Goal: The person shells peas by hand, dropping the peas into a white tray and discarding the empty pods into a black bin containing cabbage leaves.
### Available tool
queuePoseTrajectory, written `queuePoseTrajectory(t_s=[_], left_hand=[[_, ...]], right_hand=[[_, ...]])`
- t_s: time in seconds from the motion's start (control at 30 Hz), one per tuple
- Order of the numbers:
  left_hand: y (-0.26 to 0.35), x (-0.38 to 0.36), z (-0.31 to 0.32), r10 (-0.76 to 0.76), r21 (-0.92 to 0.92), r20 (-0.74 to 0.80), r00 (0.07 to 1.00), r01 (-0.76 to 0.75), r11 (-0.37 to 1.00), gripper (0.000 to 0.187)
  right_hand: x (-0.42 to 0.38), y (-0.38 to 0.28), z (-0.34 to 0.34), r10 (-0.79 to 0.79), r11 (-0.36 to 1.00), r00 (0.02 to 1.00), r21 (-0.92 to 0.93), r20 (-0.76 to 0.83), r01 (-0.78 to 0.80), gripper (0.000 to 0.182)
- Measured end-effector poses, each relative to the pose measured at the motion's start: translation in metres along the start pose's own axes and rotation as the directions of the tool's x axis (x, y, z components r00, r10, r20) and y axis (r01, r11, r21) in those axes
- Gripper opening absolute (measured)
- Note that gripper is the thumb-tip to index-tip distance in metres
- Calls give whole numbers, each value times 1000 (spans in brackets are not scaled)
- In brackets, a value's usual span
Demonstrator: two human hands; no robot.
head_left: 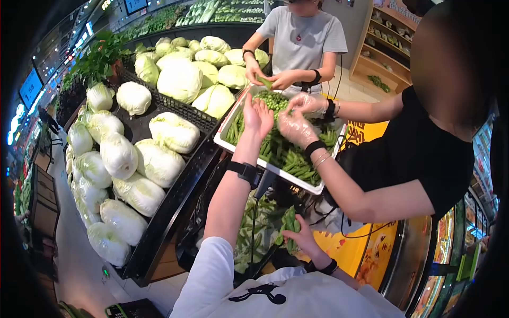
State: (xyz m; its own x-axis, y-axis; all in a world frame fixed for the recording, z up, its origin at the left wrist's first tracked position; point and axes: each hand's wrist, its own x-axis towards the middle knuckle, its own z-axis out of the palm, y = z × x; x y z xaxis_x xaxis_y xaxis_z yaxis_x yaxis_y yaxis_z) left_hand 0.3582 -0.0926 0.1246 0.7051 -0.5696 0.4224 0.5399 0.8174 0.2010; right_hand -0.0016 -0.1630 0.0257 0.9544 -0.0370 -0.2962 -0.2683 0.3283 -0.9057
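Observation:
Over the left side of a white tray (225, 139) of green pods and shelled peas (271, 99), my left hand (258, 117) is palm up with its fingers apart, and nothing shows in it. Lower down, near my body, my right hand (301, 237) is closed around several green pods (288, 225). Beneath and left of it lie more pods and empty-looking husks (257, 228). A co-worker's gloved hands (299, 122) are close to my left hand, above the tray. Another person's hands (272, 79) hold a green pod at the tray's far edge.
Napa cabbages (119, 155) lie in a black display stand (177, 196) at the left, with round cabbages (180, 78) behind them. One person stands across the tray, another at the right. Black cables hang from the wrist devices. Wooden shelves (385, 47) stand at the back right.

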Motion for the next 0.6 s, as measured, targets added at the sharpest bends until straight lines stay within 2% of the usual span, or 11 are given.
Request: queuePoseTrajectory(t_s=[0.03,0.07,0.13,0.17,0.23,0.3,0.33,0.37,0.4,0.5,0.6], left_hand=[[-22,-10,45,224,238,-550,805,-107,965,55],[-28,-16,46,221,238,-550,805,-102,966,55],[-25,-37,43,325,418,-351,878,-163,894,62],[-20,-55,42,333,493,-294,896,-156,856,56],[-18,-107,69,335,791,-288,897,25,612,44],[-20,-171,77,186,830,-422,887,296,473,31],[-30,-203,87,169,867,-376,911,282,412,28],[-37,-234,96,118,889,-403,908,357,288,29],[-45,-265,101,67,851,-483,873,450,270,29],[-63,-320,140,158,814,-578,801,551,186,29],[-66,-364,143,358,797,-604,712,533,285,28]], right_hand=[[3,-6,-2,-3,1000,1000,2,-3,3,42],[5,-11,-4,1,1000,1000,15,2,-1,42],[14,-13,-11,19,999,1000,44,14,-20,44],[17,-15,-13,26,999,1000,26,1,-26,48],[20,-27,-9,32,998,999,46,-5,-32,50],[24,-39,4,26,990,1000,142,-17,-24,47],[28,-41,10,32,991,999,131,19,-34,48],[30,-43,16,34,992,998,123,57,-41,50],[34,-44,22,30,991,988,122,148,-49,53],[32,-47,52,54,992,949,93,310,-87,55],[27,-38,84,145,986,870,0,471,-164,57]])
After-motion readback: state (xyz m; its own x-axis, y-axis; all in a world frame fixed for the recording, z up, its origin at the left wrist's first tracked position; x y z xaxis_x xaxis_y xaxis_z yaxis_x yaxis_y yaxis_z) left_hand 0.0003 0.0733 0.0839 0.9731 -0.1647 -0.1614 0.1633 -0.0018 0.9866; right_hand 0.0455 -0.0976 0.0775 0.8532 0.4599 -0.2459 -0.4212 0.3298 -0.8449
